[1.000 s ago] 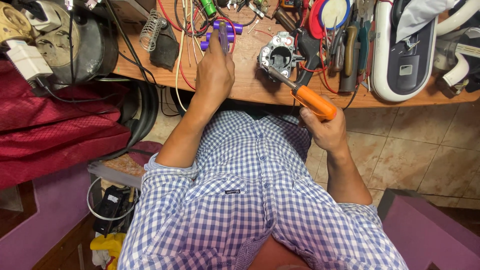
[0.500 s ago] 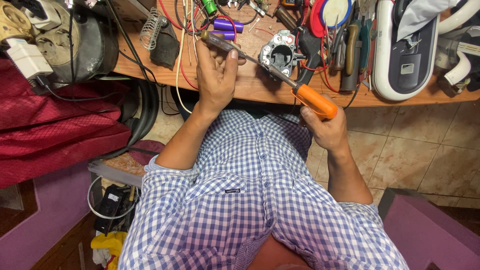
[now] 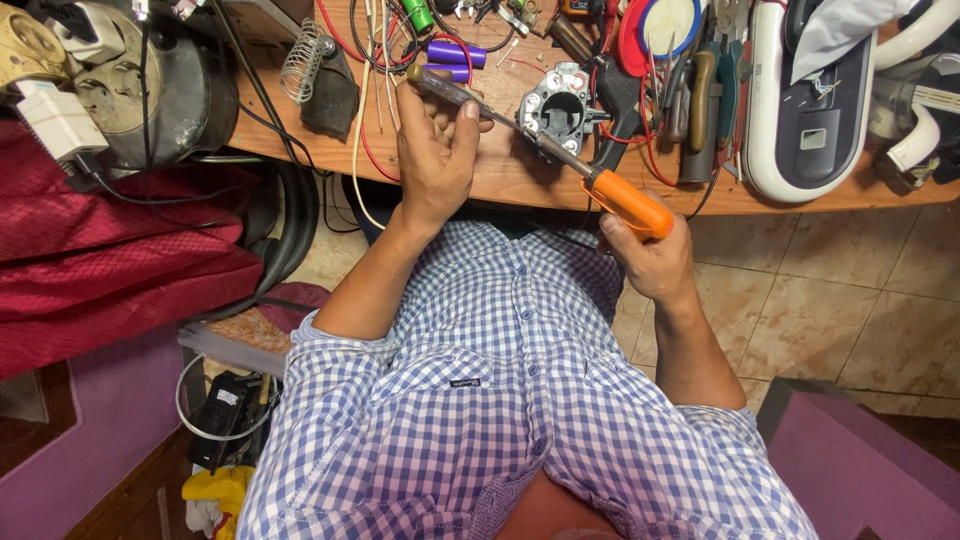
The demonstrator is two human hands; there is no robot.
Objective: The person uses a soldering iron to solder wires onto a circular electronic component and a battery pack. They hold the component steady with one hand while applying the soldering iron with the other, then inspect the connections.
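My left hand (image 3: 435,160) is raised over the wooden workbench (image 3: 500,180) and grips a slim screwdriver (image 3: 450,92) with a dark translucent handle. Its shaft points right toward a small grey metal engine part (image 3: 560,105) lying on the bench. My right hand (image 3: 650,262) sits just below the bench's front edge. It holds an orange-handled screwdriver (image 3: 630,203) whose shaft also reaches up to that metal part.
The bench is crowded with two purple cylinders (image 3: 455,52), a coiled wire stand (image 3: 310,60), red and white wires, pliers (image 3: 700,90) and a white and dark appliance (image 3: 810,100). A red cloth (image 3: 100,270) lies at left, and the tiled floor (image 3: 850,300) is at right.
My left hand reached to the purple cylinders at the back, then drew back toward me with the slim screwdriver in it. My right hand has kept the orange screwdriver nearly still.
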